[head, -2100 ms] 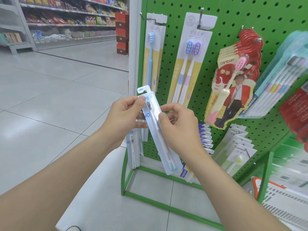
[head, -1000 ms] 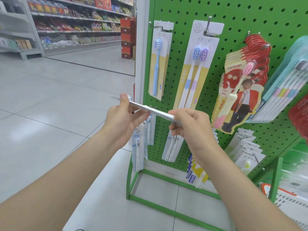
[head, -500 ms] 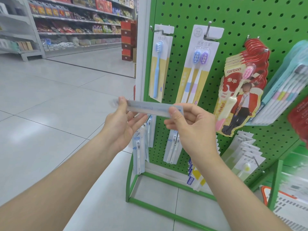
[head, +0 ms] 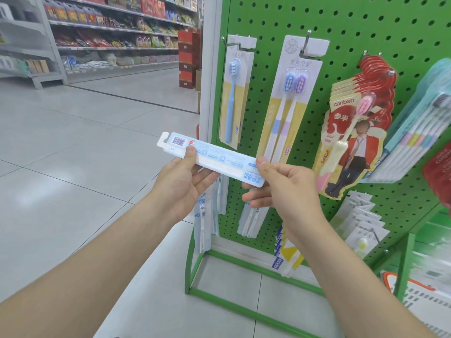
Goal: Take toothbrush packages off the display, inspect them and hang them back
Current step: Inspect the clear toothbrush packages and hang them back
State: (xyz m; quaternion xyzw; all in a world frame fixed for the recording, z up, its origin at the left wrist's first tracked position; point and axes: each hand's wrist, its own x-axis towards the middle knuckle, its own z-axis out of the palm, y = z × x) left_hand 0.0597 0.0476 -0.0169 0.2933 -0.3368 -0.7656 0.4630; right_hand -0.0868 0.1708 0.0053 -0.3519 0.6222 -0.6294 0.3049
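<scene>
Package (head: 214, 158) sits in the air before the green display (head: 353, 32), held between both hands. Its long axis runs nearly level, dipping slightly to the right. Its hang-tab end with the barcode points left, and the printed back faces up. The left hand (head: 180, 189) grips it near the barcode, thumb on top and fingers beneath. The right hand (head: 285, 189) pinches the other end the same way. On the display's hooks hang a blue-brush pack (head: 234, 101), a twin pack (head: 290, 106) and a stack of red packs (head: 353, 132).
</scene>
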